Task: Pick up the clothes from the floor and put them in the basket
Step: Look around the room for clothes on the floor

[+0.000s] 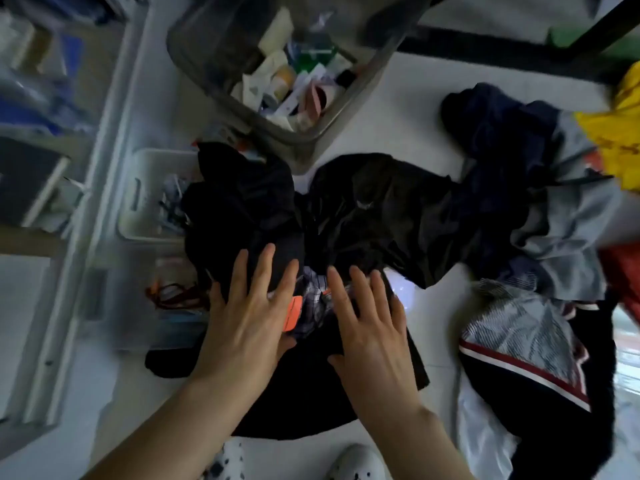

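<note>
Down on the floor (408, 109), the left hand (249, 317) and the right hand (370, 330) pressed on the black clothes (363, 209).
At the left stood a white basket (145, 202), its right edge covered by the black clothes. The left hand lay on this pile with fingers straight and spread, grasping nothing; just beside it, the right hand lay the same way, fingers released. Behind the pile stood a grey bin (214, 74) with small things. At the right lay a navy garment (491, 140) and a striped garment (519, 327).
</note>
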Demonstrator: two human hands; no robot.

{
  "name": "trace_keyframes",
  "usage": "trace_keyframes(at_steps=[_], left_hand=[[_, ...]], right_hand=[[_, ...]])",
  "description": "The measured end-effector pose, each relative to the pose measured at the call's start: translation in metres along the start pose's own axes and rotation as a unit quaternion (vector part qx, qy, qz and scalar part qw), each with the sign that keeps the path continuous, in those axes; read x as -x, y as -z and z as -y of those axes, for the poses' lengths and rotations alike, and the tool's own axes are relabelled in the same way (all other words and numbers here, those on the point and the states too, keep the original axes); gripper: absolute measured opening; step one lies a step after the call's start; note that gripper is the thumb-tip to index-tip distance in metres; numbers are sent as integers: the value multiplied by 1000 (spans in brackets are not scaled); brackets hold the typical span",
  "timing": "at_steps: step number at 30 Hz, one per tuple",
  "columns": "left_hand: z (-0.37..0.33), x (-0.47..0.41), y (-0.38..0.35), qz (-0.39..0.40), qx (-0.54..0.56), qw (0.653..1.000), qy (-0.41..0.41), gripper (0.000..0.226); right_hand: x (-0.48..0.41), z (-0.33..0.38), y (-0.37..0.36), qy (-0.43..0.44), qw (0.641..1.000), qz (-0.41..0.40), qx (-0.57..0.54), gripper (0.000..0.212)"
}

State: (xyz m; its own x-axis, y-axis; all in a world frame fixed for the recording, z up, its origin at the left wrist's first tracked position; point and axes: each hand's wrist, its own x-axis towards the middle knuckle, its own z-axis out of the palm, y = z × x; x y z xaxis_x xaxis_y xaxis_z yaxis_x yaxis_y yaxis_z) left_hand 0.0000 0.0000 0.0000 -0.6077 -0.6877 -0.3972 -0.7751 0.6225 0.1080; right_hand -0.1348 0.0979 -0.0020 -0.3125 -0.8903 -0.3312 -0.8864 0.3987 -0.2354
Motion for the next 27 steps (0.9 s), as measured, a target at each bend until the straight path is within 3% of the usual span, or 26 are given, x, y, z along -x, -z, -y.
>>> trace_keyframes(at_steps=[5,10,13,16,19,21,23,24,27], left_hand=[[12,-39,-84,14,-56,998,33,119],[33,-71,-152,37,-62,993,89,117],[41,-73,-176,6,-69,995,74,82],[47,-75,-183,14,-79,995,67,57],[52,-74,-182,32,-95,993,60,24],[58,-71,-178,14,-68,996,52,11],[60,-68,-163,-10,-31,998,46,8],[61,-67,-151,-5,-16,999,49,12],[56,-59,-109,-15,42,998,40,12]], right_hand=[[-49,-16,-90,23,1000,19,-4,118],[-118,-2,-167,53,992,83,-81,115],[-143,15,-219,104,983,108,-109,102],[-149,29,-266,129,979,126,-98,67],[-136,37,-270,98,982,92,-133,36],[-124,36,-254,75,982,68,-159,30],[-112,32,-235,52,985,24,-165,35],[-106,29,-224,42,984,5,-173,48],[-83,27,-188,47,983,36,-174,113]])
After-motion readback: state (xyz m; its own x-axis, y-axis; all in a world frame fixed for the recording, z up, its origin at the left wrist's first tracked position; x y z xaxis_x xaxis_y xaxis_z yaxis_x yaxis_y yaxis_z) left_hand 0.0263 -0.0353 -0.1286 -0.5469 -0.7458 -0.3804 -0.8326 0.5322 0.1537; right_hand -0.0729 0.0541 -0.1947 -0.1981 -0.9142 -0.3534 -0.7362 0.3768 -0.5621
